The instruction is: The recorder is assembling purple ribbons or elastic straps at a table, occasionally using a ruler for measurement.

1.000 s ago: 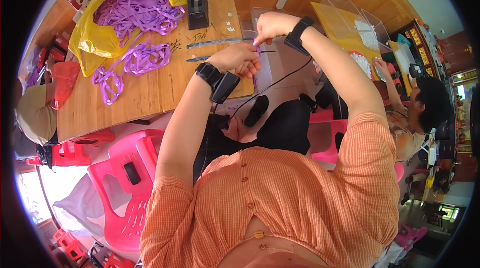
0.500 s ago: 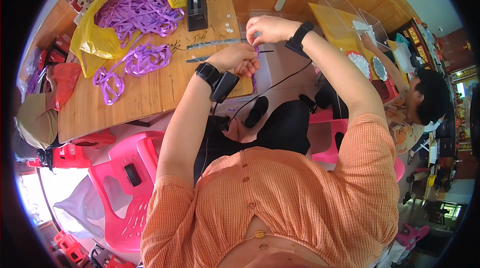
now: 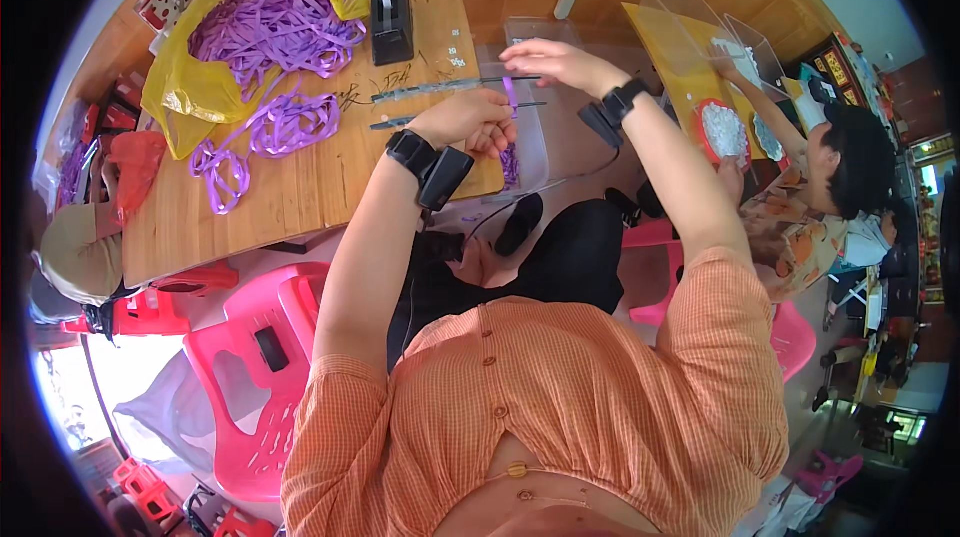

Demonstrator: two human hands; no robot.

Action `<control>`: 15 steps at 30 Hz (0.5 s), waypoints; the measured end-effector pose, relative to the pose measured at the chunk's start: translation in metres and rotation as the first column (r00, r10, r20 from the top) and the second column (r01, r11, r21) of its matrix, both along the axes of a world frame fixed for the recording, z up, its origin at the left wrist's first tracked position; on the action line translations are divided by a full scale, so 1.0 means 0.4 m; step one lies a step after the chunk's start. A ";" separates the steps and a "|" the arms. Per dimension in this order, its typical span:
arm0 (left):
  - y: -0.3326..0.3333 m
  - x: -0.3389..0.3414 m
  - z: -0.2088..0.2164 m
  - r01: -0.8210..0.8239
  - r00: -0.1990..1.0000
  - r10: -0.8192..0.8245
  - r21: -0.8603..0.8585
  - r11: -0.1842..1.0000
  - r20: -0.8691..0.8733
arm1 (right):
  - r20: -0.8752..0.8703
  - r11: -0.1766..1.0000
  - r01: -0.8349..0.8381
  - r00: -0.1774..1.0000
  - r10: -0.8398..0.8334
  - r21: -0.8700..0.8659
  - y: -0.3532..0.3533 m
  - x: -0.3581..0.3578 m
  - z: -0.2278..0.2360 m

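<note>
My left hand (image 3: 470, 122) is at the table's right edge, fingers curled and closed on a short piece of purple ribbon (image 3: 511, 93). That ribbon stands up at two thin dark rods, which stick out past the edge; clear tape covers part of the far rod (image 3: 425, 89). Just right of the ribbon, my right hand (image 3: 560, 65) is open, fingers stretched out, with nothing visible in it. Below the edge sits a clear plastic box (image 3: 540, 152), partly hidden by my left hand, with purple ribbon pieces at its left side.
On the wooden table (image 3: 300, 192) lie a yellow bag (image 3: 175, 92) of purple ribbon, a loose ribbon heap (image 3: 295, 122) and a black tape dispenser (image 3: 392, 32). A pink chair (image 3: 225, 357) stands left. At right, another person (image 3: 800, 227) reaches over a yellow table near a red-rimmed tray (image 3: 703, 127).
My right hand has opened and moved slightly right, off the ribbon. My left hand stays nearly in place. The person at right has shifted, a hand now at the red-rimmed tray.
</note>
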State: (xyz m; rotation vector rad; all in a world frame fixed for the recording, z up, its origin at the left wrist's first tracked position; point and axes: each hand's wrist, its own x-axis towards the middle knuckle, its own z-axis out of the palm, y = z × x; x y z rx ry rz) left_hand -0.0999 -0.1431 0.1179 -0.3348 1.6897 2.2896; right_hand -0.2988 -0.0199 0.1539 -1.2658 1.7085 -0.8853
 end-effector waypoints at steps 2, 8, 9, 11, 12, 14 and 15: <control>0.006 -0.019 0.016 0.044 0.999 -0.044 -0.006 0.999 -0.026 | 0.228 0.994 0.107 0.968 -0.108 0.015 0.066 -0.042 -0.068; 0.006 -0.010 0.008 0.022 0.999 -0.021 0.051 0.998 -0.029 | 0.919 0.991 0.121 0.380 -0.106 0.064 0.088 0.008 -0.261; 0.009 -0.009 0.010 0.025 0.999 -0.024 0.049 0.998 -0.022 | 0.922 0.990 0.123 0.373 -0.105 0.063 0.082 0.014 -0.284; 0.011 -0.008 0.017 0.014 1.000 -0.013 0.047 0.999 -0.020 | 0.950 0.963 0.262 0.311 -0.025 -0.060 0.067 0.025 -0.317; 0.012 -0.009 0.017 0.017 1.000 -0.016 0.044 0.999 -0.016 | 0.952 0.962 0.266 0.307 -0.023 -0.062 0.061 0.027 -0.330; 0.013 -0.009 0.017 0.010 1.000 -0.009 0.063 0.998 -0.019 | 0.973 0.953 0.301 0.226 -0.045 -0.026 0.044 0.030 -0.340; 0.014 -0.008 0.016 0.011 1.000 -0.010 0.061 0.998 -0.016 | 0.974 0.953 0.302 0.223 -0.043 -0.027 0.040 0.031 -0.345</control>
